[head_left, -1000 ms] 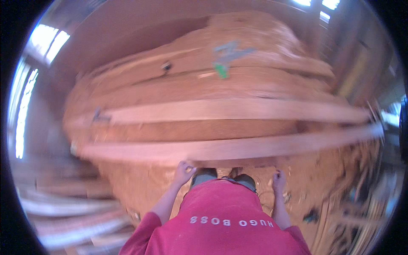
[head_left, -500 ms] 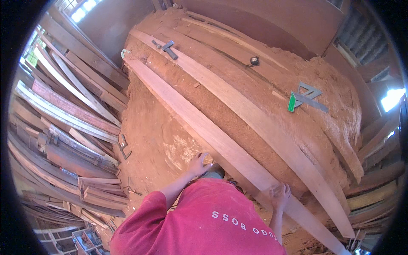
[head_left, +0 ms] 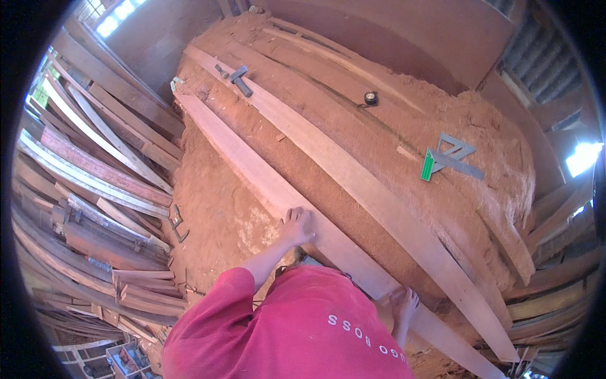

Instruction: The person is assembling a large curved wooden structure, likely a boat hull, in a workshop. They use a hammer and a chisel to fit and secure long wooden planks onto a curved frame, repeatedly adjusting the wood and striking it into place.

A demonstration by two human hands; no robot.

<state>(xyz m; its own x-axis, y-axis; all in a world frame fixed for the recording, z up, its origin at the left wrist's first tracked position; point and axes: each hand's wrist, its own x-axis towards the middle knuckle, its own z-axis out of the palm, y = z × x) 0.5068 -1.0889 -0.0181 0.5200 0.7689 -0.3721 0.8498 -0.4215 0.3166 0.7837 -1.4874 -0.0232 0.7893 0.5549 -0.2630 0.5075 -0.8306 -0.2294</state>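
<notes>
From my end I've got the left hand (head_left: 298,226) and right hand (head_left: 404,303) both touching the near board (head_left: 257,174), which runs just this side of the far board (head_left: 328,158). Both look loosely curled, can't tell if either's really gripping. Hammer (head_left: 244,86)'s lying on the far board, tape measure (head_left: 370,98) and green-handled square (head_left: 427,165) past it.

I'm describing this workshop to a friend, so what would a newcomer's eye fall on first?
Probably the two long pale boards slanting across the middle, with the left hand and right hand on the nearer board. The pinkish-red shirt at the bottom would also stand out, as would the vivid green handle among grey measuring tools at the upper right.
</notes>
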